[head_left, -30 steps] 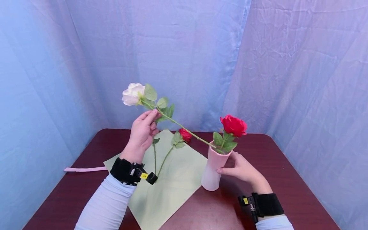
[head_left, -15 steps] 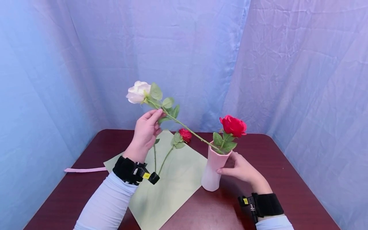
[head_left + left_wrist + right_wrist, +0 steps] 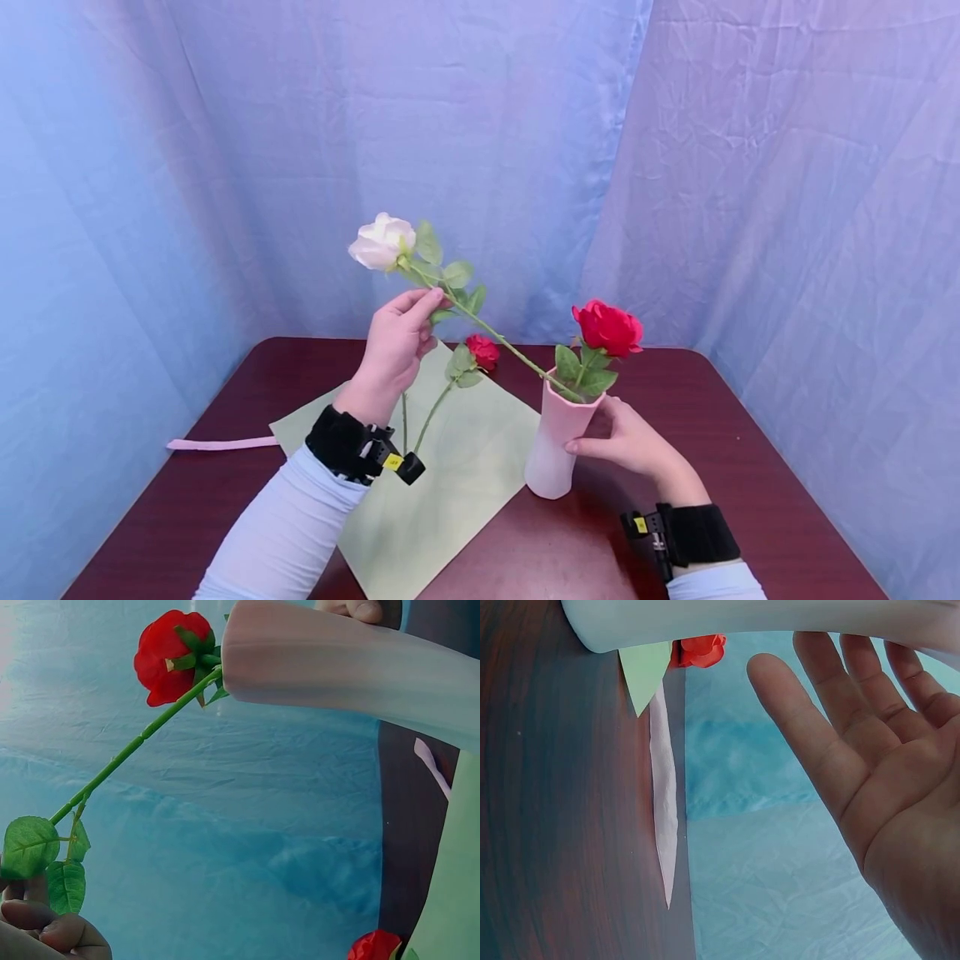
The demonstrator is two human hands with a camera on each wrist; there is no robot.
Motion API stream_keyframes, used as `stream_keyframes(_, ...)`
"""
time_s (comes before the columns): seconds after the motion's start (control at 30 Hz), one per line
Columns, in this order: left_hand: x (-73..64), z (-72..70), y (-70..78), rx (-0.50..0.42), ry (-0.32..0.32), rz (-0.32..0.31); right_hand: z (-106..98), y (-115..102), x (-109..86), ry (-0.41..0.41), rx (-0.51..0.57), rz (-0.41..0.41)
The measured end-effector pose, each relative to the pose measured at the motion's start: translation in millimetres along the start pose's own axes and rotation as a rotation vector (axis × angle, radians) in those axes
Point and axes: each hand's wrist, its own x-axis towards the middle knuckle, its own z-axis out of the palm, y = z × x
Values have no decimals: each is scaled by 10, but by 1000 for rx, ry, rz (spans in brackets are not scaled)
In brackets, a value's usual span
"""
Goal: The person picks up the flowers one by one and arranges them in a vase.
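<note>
In the head view, my left hand point(image 3: 393, 350) pinches a white rose point(image 3: 382, 242) by its green stem, just below the leaves. The rose slants, bloom up to the left, and its stem's lower end sits inside the mouth of a pink-and-white vase point(image 3: 551, 454). My right hand point(image 3: 637, 446) holds the vase from the right, thumb at the near side and fingers reaching behind it. The right wrist view shows the fingers point(image 3: 817, 667) running up to the vase wall. A red rose point(image 3: 609, 327) stands in the vase, leaning right.
Pale green wrapping paper point(image 3: 465, 467) lies on the dark red table point(image 3: 712, 433), left of the vase. Another red rose point(image 3: 482, 352) and a second stem lie on it, partly behind my left arm. A pink ribbon point(image 3: 221, 443) lies to the left. Blue curtains point(image 3: 465, 150) surround the table.
My left hand has moved right with the white rose, and the stem has slid deeper into the vase mouth. The right hand and vase stay in place.
</note>
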Motion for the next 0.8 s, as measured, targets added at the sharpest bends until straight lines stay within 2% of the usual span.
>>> stream_keyframes(0.3, -16, 70, -14, 62, -32, 16, 5, -16, 0, 1, 13, -6)
stream_keyframes(0.53, 23, 145, -27, 161, 13, 82, 5, -24, 2, -2, 8, -11)
stream_keyframes(0.8, 67, 239, -32, 224, 61, 115, 9, -30, 9, -4, 14, -9)
